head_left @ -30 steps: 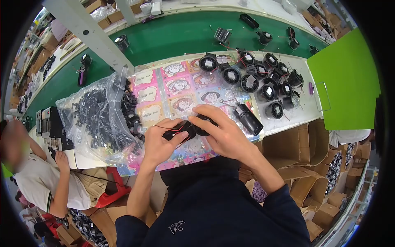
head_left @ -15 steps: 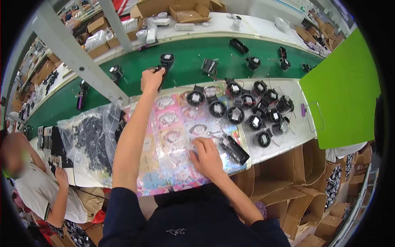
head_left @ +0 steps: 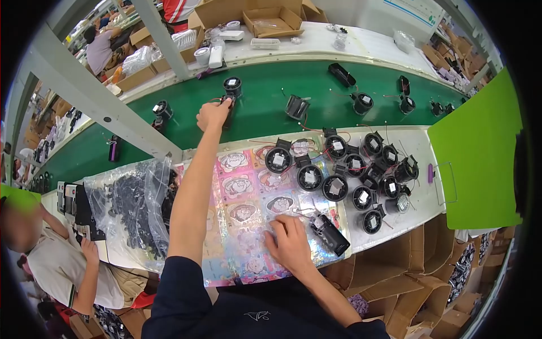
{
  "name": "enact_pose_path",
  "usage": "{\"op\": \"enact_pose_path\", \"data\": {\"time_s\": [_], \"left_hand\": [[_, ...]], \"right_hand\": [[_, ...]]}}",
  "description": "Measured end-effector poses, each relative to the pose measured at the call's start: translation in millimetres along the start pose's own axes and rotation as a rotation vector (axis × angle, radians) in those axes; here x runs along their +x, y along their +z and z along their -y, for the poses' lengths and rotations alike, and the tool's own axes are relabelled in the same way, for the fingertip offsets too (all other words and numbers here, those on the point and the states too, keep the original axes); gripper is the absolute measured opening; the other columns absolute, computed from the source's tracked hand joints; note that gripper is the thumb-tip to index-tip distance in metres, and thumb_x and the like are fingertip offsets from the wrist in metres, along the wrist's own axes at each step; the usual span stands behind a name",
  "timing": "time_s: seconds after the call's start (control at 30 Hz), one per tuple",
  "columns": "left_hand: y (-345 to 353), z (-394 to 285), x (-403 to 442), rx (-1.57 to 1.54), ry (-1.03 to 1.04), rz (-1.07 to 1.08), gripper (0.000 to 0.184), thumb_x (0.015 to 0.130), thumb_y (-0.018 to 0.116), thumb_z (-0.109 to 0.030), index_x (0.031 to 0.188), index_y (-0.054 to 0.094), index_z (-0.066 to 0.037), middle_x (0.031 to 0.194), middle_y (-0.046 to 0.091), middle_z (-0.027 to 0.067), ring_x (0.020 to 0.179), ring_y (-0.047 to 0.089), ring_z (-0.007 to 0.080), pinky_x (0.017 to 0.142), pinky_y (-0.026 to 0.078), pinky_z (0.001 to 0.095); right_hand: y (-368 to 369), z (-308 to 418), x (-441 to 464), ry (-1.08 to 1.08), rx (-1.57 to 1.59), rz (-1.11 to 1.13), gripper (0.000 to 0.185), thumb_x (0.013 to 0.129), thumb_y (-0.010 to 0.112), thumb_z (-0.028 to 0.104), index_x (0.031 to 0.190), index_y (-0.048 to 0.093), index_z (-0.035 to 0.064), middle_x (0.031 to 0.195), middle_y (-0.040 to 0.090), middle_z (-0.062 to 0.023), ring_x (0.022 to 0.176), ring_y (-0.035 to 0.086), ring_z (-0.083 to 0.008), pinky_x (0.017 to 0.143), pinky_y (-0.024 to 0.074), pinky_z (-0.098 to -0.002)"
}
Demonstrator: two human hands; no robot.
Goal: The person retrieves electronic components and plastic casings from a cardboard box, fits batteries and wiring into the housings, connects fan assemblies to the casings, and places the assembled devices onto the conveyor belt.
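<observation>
My left hand (head_left: 212,115) reaches over the green belt, its fingers closed on a slim black handle casing (head_left: 228,114). A round black fan unit (head_left: 232,86) with a white label lies at the far end of that casing. My right hand (head_left: 290,244) rests palm down on the colourful picture-printed mat (head_left: 243,240), fingers loosely apart and holding nothing. Just right of it lies a black casing (head_left: 330,235) with thin wires at its upper end. Beyond, several round black fan units (head_left: 310,177) with white labels and loose wires cluster on the table.
More fan units and casings lie along the green belt (head_left: 259,107). A clear plastic bag of black parts (head_left: 132,198) is at left, by a grey post (head_left: 107,107). A green panel (head_left: 480,152) stands at right, above cardboard boxes (head_left: 389,254). A co-worker (head_left: 79,265) sits at left.
The camera view has shifted, so the scene sits lower and further right. My left hand, with the casing, has moved slightly farther over the belt. My right hand stays on the mat.
</observation>
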State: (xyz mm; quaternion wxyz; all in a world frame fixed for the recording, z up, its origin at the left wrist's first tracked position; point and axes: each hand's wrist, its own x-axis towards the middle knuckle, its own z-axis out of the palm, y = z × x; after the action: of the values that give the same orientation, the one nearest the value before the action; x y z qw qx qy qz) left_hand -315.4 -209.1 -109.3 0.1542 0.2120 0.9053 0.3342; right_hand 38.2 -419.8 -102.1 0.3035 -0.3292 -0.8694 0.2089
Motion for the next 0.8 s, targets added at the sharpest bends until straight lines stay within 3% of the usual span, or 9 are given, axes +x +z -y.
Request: {"op": "enact_pose_path", "data": {"time_s": [0.1,0.2,0.23,0.33,0.4,0.47,0.53,0.63,0.8], "left_hand": [[-7.6,7.4,8.6,-0.181,-0.02,0.121,0.058,0.079,0.079,-0.058,0.118,0.078,-0.015,0.128,0.071,0.0114,0.123,0.061,0.0355,0.105,0.045,0.047],[-5.0,-3.3,-5.3,-0.108,-0.03,-0.345,0.067,0.078,0.079,-0.05,0.131,0.07,-0.012,0.129,0.065,0.0129,0.126,0.055,0.0379,0.108,0.041,0.0486],[-2.2,-8.0,-12.3,-0.138,0.056,-0.492,0.065,0.078,0.077,-0.037,0.135,0.063,-0.01,0.128,0.06,0.0151,0.126,0.05,0.0399,0.109,0.039,0.0517],[-12.9,-39.4,-52.4,-0.056,0.589,-0.595,0.055,0.079,0.073,-0.027,0.13,0.063,-0.009,0.123,0.061,0.0177,0.118,0.055,0.0393,0.106,0.042,0.049],[-2.0,-68.4,-73.0,-0.318,0.777,-0.121,0.048,0.079,0.072,-0.024,0.124,0.064,-0.009,0.123,0.06,0.0205,0.116,0.058,0.0393,0.104,0.045,0.047],[24.1,-96.4,-100.3,-0.284,0.906,0.075,0.05,0.08,0.074,-0.027,0.126,0.063,-0.01,0.122,0.06,0.021,0.117,0.06,0.0393,0.102,0.049,0.0458],[43.2,-113.8,-121.7,-0.045,0.912,0.171,0.056,0.079,0.08,-0.03,0.131,0.064,-0.016,0.122,0.063,0.0188,0.107,0.064,0.0387,0.093,0.054,0.0467],[70.7,-118.0,-116.3,0.539,1.015,0.219,0.057,0.077,0.083,-0.032,0.128,0.062,-0.018,0.122,0.062,0.019,0.115,0.062,0.0386,0.096,0.054,0.0469],[44.5,-99.9,-116.1,0.235,0.817,0.126,0.034,0.074,0.081,-0.026,0.101,0.065,-0.013,0.111,0.062,0.0133,0.109,0.061,0.0354,0.091,0.054,0.0466]], "right_hand": [[-0.3,0.6,-0.5,0.008,0.008,0.003,0.033,0.081,0.077,0.011,0.109,0.062,0.0007,0.114,0.061,-0.0159,0.103,0.06,-0.0346,0.09,0.0498,-0.0446],[1.2,-1.0,-0.9,0.012,0.018,-0.003,0.035,0.081,0.079,0.01,0.11,0.063,0.0005,0.114,0.061,-0.016,0.102,0.06,-0.0354,0.089,0.0497,-0.0442],[1.7,-1.2,-1.3,0.012,0.019,-0.004,0.035,0.081,0.079,0.01,0.11,0.063,0.0004,0.114,0.061,-0.0161,0.102,0.06,-0.0354,0.089,0.0497,-0.0443],[0.2,-0.3,-1.0,0.011,0.008,0.001,0.033,0.082,0.077,0.011,0.109,0.062,0.0004,0.114,0.061,-0.0159,0.103,0.06,-0.0348,0.091,0.0499,-0.0447],[-0.2,1.6,0.0,0.006,0.003,0.003,0.032,0.082,0.076,0.011,0.109,0.062,0.0004,0.114,0.061,-0.0159,0.104,0.06,-0.0345,0.091,0.05,-0.0449],[-0.6,1.6,0.0,0.001,-0.004,0.0,0.032,0.082,0.077,0.012,0.109,0.062,0.0004,0.114,0.061,-0.0162,0.104,0.06,-0.0347,0.091,0.0501,-0.0448],[2.0,0.6,-2.1,0.001,-0.01,-0.009,0.032,0.082,0.076,0.012,0.108,0.063,0.0006,0.114,0.062,-0.0159,0.104,0.06,-0.0345,0.091,0.0502,-0.0447],[3.8,-0.4,-1.9,-0.004,-0.008,-0.026,0.03,0.082,0.076,0.011,0.107,0.063,0.0009,0.113,0.062,-0.015,0.104,0.06,-0.0343,0.091,0.0503,-0.0446],[5.3,-1.8,-3.7,-0.018,0.003,-0.054,0.028,0.081,0.075,0.01,0.105,0.063,0.0011,0.112,0.062,-0.0139,0.104,0.06,-0.0346,0.091,0.0501,-0.0445]]}}
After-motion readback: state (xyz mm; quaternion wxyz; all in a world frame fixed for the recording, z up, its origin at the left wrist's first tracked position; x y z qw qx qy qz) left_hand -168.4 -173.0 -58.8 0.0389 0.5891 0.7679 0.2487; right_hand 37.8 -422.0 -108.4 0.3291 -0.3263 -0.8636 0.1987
